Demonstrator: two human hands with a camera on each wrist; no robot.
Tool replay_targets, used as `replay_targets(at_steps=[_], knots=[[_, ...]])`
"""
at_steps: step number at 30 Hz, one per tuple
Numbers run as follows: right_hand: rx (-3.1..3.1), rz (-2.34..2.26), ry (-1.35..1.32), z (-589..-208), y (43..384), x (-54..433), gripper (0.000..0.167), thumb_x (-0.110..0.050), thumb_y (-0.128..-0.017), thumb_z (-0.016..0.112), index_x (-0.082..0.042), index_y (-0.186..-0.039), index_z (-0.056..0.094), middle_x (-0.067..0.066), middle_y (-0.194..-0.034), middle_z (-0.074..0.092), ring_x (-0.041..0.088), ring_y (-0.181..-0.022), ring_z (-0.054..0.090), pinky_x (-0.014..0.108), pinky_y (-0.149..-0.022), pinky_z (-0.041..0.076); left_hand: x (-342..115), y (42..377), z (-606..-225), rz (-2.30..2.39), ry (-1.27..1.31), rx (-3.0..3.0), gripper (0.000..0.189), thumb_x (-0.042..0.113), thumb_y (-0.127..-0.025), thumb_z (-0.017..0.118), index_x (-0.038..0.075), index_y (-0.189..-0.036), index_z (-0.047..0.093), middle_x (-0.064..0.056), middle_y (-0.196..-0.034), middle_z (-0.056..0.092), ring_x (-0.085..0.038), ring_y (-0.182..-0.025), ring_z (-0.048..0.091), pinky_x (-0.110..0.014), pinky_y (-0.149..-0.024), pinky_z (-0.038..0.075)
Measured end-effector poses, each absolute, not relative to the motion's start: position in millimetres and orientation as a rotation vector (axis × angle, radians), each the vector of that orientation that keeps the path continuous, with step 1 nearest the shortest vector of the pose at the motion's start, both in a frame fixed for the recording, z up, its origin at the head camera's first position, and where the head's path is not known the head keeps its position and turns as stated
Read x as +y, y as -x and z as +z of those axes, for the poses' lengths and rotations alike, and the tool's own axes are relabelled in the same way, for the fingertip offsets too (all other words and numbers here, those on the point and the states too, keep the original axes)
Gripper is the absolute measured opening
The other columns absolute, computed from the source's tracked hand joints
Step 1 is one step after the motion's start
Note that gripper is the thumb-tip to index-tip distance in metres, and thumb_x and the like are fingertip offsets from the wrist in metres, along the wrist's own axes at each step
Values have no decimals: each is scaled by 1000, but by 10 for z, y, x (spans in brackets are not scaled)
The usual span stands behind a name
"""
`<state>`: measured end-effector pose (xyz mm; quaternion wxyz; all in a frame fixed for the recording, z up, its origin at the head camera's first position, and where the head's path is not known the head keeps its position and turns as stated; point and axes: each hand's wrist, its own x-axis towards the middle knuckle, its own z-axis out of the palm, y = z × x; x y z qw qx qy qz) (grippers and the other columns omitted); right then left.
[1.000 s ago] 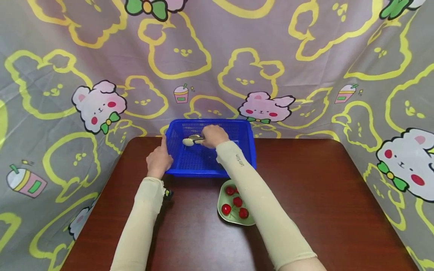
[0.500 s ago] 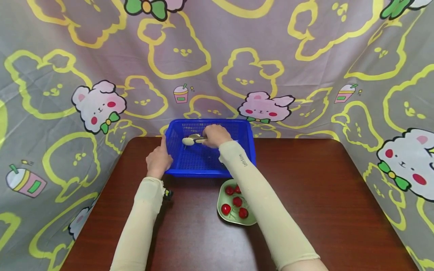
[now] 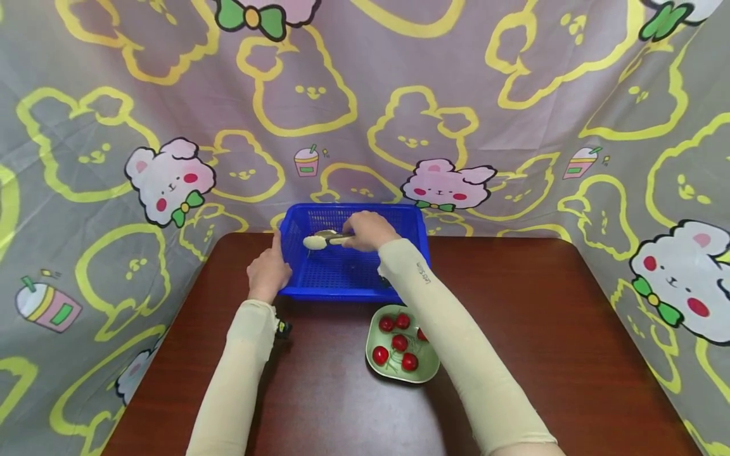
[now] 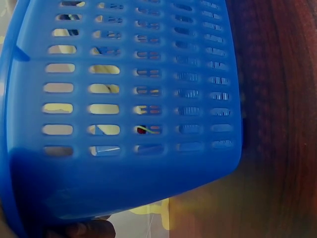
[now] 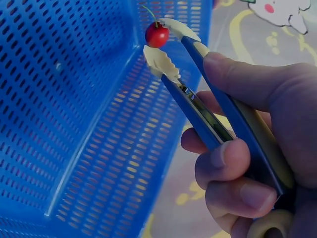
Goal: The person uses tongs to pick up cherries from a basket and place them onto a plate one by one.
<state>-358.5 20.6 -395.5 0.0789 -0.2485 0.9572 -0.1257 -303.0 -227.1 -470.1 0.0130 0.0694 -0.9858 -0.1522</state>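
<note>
My left hand (image 3: 268, 272) holds the left side of the blue plastic basket (image 3: 327, 293), index finger stretched along the rim. In the left wrist view the basket's slotted wall (image 4: 124, 176) fills most of the picture, with dark fingers (image 4: 96, 229) at its bottom corner. My right hand (image 3: 367, 230) reaches over the basket and grips a pair of tongs (image 5: 233, 116) with cream scalloped tips. Seen from the right wrist, a red cherry (image 5: 157, 34) with a green stem sits between the spread tips, inside the basket; in the head view it is hidden.
A pale green dish (image 3: 412, 375) with several red cherries (image 3: 399, 343) stands in front of the basket, partly covered by the right sleeve (image 3: 450, 323). Brown table (image 3: 542, 329) surrounds both. A patterned curtain (image 3: 502, 152) hangs behind the basket and at the sides.
My right forearm has shifted to the right, uncovering more of the green dish and another cherry. The tongs stay over the basket's left part. My left hand keeps its place.
</note>
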Motion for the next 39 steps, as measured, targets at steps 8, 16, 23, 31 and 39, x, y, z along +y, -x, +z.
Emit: replay_targets(at_steps=[8, 16, 23, 31, 39], knots=[[2839, -364, 782, -3820, 3450, 289, 38, -37, -97, 73, -16, -129, 74, 4, -129, 72, 25, -119, 67, 45, -105, 50, -2264, 3037, -4728, -471, -237, -3089, 86, 18, -96, 61, 11, -167, 13, -28, -126, 66, -48, -97, 68, -62, -82, 53], [2860, -331, 846, -3744, 3385, 431, 33, -35, -96, 74, -17, -124, 77, 4, -123, 75, 24, -110, 69, 45, -100, 53, -2262, 3042, -4725, -486, -225, -3082, 85, 17, -95, 60, 11, -166, 14, -28, -124, 66, -48, -97, 68, -62, -82, 53], [2876, -269, 890, -3685, 3308, 523, 34, -36, -96, 74, -18, -124, 77, 3, -125, 74, 27, -114, 69, 46, -101, 53, -2265, 3026, -4708, -486, -224, -3086, 85, 17, -96, 60, 11, -167, 12, -30, -127, 65, -50, -101, 67, -65, -85, 52], [2896, -298, 940, -3650, 3187, 693, 35, -36, -95, 75, -18, -124, 77, 4, -120, 72, 27, -113, 67, 46, -98, 53, -2261, 3029, -4709, -496, -214, -3079, 85, 17, -96, 60, 10, -166, 13, -30, -129, 64, -50, -102, 67, -65, -86, 51], [2885, -420, 930, -3691, 3094, 912, 37, -34, -96, 74, -16, -128, 75, 12, -135, 68, 34, -131, 60, 52, -109, 47, -2259, 3026, -4693, -494, -228, -3080, 86, 17, -95, 61, 12, -166, 14, -29, -127, 65, -50, -102, 67, -64, -85, 52]])
